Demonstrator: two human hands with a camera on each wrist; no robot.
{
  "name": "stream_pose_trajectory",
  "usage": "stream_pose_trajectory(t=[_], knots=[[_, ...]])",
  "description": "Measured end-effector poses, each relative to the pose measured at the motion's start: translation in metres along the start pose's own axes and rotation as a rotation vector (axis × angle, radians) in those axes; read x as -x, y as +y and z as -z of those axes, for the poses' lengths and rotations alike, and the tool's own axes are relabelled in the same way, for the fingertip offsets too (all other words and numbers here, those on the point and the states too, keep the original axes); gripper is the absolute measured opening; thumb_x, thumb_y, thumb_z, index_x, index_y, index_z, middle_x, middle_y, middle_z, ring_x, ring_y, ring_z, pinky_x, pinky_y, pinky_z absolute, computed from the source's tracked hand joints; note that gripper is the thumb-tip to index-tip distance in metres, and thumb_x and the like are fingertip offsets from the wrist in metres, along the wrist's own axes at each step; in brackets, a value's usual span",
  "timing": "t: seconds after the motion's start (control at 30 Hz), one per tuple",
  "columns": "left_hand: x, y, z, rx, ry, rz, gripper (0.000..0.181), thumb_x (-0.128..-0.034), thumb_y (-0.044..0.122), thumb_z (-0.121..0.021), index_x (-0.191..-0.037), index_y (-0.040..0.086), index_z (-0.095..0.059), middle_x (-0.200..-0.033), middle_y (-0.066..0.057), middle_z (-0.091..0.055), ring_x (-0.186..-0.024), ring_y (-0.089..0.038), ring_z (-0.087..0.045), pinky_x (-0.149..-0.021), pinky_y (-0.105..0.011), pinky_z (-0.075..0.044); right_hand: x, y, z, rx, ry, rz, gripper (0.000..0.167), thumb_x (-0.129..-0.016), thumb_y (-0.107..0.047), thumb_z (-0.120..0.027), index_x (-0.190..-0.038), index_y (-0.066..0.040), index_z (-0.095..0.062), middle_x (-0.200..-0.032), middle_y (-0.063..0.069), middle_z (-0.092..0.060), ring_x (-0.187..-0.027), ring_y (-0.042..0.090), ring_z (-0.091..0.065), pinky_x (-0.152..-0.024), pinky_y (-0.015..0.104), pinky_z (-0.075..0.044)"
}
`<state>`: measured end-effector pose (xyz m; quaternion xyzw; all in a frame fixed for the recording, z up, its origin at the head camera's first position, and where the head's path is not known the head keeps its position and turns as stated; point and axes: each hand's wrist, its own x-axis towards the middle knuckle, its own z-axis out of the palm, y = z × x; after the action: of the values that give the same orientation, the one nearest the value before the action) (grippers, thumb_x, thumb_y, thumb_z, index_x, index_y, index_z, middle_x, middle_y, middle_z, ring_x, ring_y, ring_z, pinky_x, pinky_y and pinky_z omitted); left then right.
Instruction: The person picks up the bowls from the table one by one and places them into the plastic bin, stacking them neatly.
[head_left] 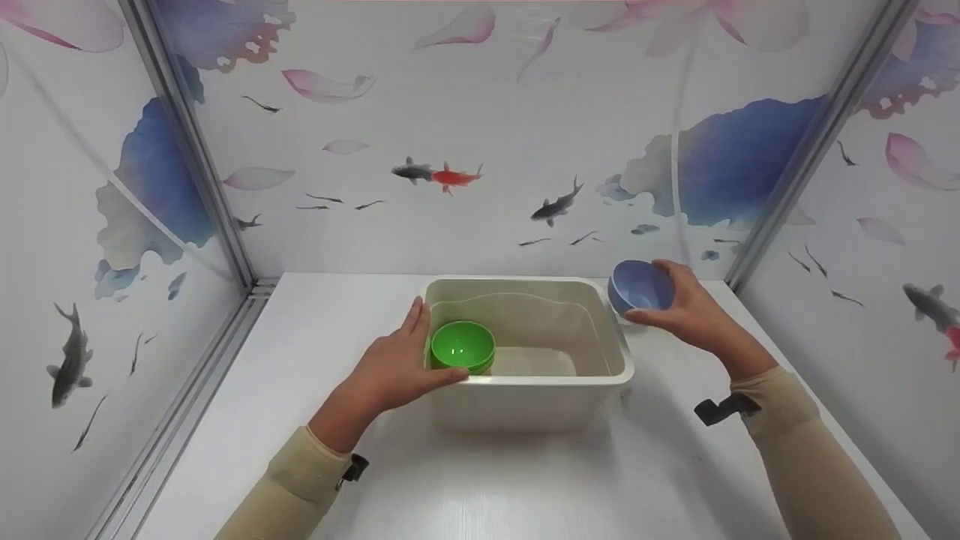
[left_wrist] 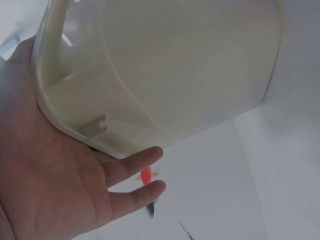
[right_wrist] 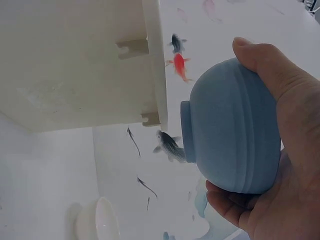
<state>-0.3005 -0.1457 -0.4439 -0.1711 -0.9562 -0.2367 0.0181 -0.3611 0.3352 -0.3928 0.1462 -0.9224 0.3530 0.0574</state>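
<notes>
A cream plastic bin [head_left: 517, 405] stands on the white table. My left hand [head_left: 390, 367] rests on its left front corner, thumb along the front rim and fingers extended against the outer side, as the left wrist view also shows. Inside the bin, at the left, a green bowl [head_left: 463, 345] sits with its mouth up; what lies under it is mostly hidden. My right hand [head_left: 694, 311] holds a blue bowl [head_left: 637, 286] beside the bin's right rim, thumb and fingers around it. In the right wrist view the blue bowl [right_wrist: 230, 130] is tilted on its side.
A white bowl [right_wrist: 107, 220] stands on the table near the bin's right side, seen in the right wrist view. White panels [head_left: 480, 97] printed with fish and petals enclose the table [head_left: 495, 487] at the back and sides, joined by metal posts [head_left: 195, 150].
</notes>
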Motion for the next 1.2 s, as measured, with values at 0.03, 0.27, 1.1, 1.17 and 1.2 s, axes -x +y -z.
stream_pose_trajectory(t=[0.03, 0.27, 1.1, 1.17, 1.2], knots=[[0.0, 0.0, 0.0, 0.002, 0.0, 0.001, 0.134, -0.0871, 0.088, -0.068, -0.176, 0.001, -0.016, -0.185, -0.015, -0.009, -0.133, -0.047, -0.065, -0.112, -0.058, -0.052, -0.001, -0.002, -0.001, -0.001, -0.004, 0.006, 0.114, -0.091, -0.043, -0.092, -0.17, 0.005, -0.025, -0.164, 0.033, -0.037, -0.139, 0.05, -0.049, -0.113, 0.067, -0.046], [0.001, 0.0, -0.002, 0.002, -0.002, 0.006, 0.137, -0.0855, 0.091, -0.066, -0.176, 0.001, -0.015, -0.185, -0.015, -0.009, -0.138, -0.047, -0.062, -0.113, -0.058, -0.051, -0.005, -0.015, -0.005, 0.007, -0.029, 0.049, 0.114, -0.089, -0.039, -0.094, -0.169, 0.007, -0.027, -0.164, 0.032, -0.039, -0.14, 0.048, -0.049, -0.114, 0.066, -0.044], [-0.002, -0.002, -0.003, 0.005, 0.01, 0.002, 0.137, -0.085, 0.091, -0.066, -0.177, 0.003, -0.016, -0.185, -0.014, -0.01, -0.141, -0.047, -0.06, -0.113, -0.059, -0.051, -0.023, -0.046, -0.019, 0.037, -0.082, 0.139, 0.116, -0.079, -0.035, -0.102, -0.164, 0.008, -0.036, -0.154, 0.032, -0.046, -0.134, 0.048, -0.052, -0.111, 0.062, -0.045], [-0.003, -0.002, -0.003, 0.008, 0.012, 0.003, 0.136, -0.0859, 0.089, -0.068, -0.176, 0.002, -0.016, -0.185, -0.015, -0.011, -0.141, -0.047, -0.06, -0.113, -0.059, -0.052, -0.025, -0.049, -0.021, 0.042, -0.088, 0.148, 0.116, -0.078, -0.034, -0.102, -0.163, 0.008, -0.036, -0.154, 0.032, -0.046, -0.134, 0.047, -0.052, -0.111, 0.062, -0.045], [-0.003, -0.002, -0.003, 0.011, 0.013, 0.004, 0.135, -0.0865, 0.088, -0.069, -0.176, 0.002, -0.016, -0.185, -0.015, -0.011, -0.14, -0.047, -0.06, -0.113, -0.059, -0.052, -0.026, -0.051, -0.022, 0.043, -0.093, 0.149, 0.116, -0.078, -0.034, -0.103, -0.163, 0.008, -0.036, -0.154, 0.032, -0.046, -0.134, 0.047, -0.052, -0.11, 0.061, -0.045]])
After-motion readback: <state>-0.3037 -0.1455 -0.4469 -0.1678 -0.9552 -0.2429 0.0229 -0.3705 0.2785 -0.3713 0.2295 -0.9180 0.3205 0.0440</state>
